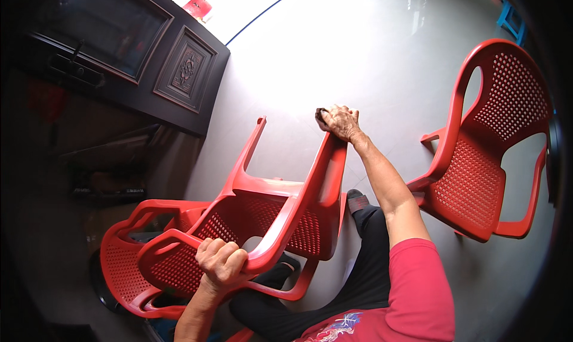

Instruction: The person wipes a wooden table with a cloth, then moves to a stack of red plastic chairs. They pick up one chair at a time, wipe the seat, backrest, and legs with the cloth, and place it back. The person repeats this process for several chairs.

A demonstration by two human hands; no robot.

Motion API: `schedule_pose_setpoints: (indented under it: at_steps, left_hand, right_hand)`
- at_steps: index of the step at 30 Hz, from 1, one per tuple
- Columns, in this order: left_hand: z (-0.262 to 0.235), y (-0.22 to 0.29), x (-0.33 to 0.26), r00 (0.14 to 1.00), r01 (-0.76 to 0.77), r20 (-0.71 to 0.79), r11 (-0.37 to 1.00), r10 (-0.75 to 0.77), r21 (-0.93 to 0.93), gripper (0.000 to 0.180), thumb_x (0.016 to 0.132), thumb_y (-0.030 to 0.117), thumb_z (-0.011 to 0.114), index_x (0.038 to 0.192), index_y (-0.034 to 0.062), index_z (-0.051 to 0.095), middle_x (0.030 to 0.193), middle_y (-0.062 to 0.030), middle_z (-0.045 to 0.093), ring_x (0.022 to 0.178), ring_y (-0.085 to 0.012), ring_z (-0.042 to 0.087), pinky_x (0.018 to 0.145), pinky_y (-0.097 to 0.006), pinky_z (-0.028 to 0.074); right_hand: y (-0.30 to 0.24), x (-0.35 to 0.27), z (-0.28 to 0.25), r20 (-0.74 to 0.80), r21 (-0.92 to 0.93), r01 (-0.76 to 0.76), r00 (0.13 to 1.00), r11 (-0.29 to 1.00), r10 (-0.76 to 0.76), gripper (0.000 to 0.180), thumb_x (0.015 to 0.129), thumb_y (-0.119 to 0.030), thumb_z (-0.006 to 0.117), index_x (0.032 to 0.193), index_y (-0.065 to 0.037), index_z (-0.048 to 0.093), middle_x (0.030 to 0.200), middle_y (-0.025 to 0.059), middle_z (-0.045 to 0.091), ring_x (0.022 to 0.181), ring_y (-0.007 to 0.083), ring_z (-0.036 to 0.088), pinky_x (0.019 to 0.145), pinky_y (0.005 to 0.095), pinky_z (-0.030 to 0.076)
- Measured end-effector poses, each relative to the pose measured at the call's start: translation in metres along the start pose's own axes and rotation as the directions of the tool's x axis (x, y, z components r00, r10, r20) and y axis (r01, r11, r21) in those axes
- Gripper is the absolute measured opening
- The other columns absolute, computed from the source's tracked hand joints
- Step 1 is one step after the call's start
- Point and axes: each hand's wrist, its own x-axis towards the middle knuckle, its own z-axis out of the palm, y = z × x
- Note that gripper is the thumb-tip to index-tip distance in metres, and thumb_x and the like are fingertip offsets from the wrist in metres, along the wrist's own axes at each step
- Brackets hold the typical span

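Note:
A red plastic armchair [274,187] with a perforated seat and back lies tipped over in front of me, its legs pointing away. My left hand [222,261] is closed around its armrest near the backrest. At the far end of one leg, my right hand [341,122] grips a dark, crumpled cloth [321,116], which is pressed against the leg's tip. The fingers partly cover the cloth. Another leg [253,138] sticks out to the left, untouched.
Behind the tipped chair, at left, is another red chair [122,264]. A third red chair [471,181] stands at right. A dark carved door [185,70] fills the upper left. A blue stool [511,21] is at the far right. My slippered foot [358,202] rests on the grey floor.

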Motion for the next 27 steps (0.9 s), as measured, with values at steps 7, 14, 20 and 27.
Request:
schedule_pose_setpoints:
  at_steps: [7,14,20,27]
  left_hand:
    - [0.008,-0.001,0.005,0.999,0.004,-0.041,1.0,-0.005,-0.012,0.031,0.061,0.026,0.075,0.058,0.0126,0.047,0.054,-0.0003,0.042,0.046,-0.016,0.041,0.047,-0.03,0.029]
    - [0.008,-0.006,0.004,0.989,0.104,-0.107,0.995,-0.103,0.004,0.051,0.067,0.025,0.077,0.111,0.005,0.061,0.059,0.0005,0.052,0.049,-0.0142,0.048,0.052,-0.03,0.038]
    - [0.008,-0.01,0.006,0.976,0.177,-0.122,0.983,-0.182,-0.045,0.076,0.069,0.027,0.076,0.133,0.0001,0.045,0.065,-0.0033,0.054,0.053,-0.0166,0.053,0.054,-0.031,0.043]
    - [0.009,-0.01,0.012,0.982,0.187,0.0,0.982,-0.187,-0.008,0.047,0.062,0.025,0.077,0.105,0.0108,0.066,0.078,-0.007,0.069,0.068,-0.0241,0.066,0.066,-0.037,0.047]
  right_hand:
    - [0.014,0.007,0.033,-0.164,0.347,-0.115,0.97,0.931,0.18,0.04,0.093,-0.04,0.039,0.112,-0.012,0.06,0.122,0.0119,0.056,0.124,0.0301,0.043,0.098,0.0516,0.032]
    - [-0.096,-0.095,-0.025,-0.323,0.513,0.255,0.942,0.819,-0.09,0.033,0.096,-0.034,0.04,0.111,-0.012,0.059,0.114,0.0092,0.056,0.114,0.0281,0.047,0.099,0.0457,0.03]
    - [-0.205,-0.197,-0.092,-0.546,0.58,0.558,0.807,0.594,-0.224,0.026,0.084,-0.014,0.063,0.108,-0.012,0.055,0.106,0.0053,0.054,0.111,0.0231,0.046,0.092,0.0417,0.03]
    - [-0.202,-0.207,-0.061,-0.749,0.345,0.565,0.647,0.749,-0.143,0.046,0.07,0.0,0.062,0.115,-0.006,0.051,0.118,0.0147,0.048,0.11,0.033,0.047,0.095,0.0429,0.037]
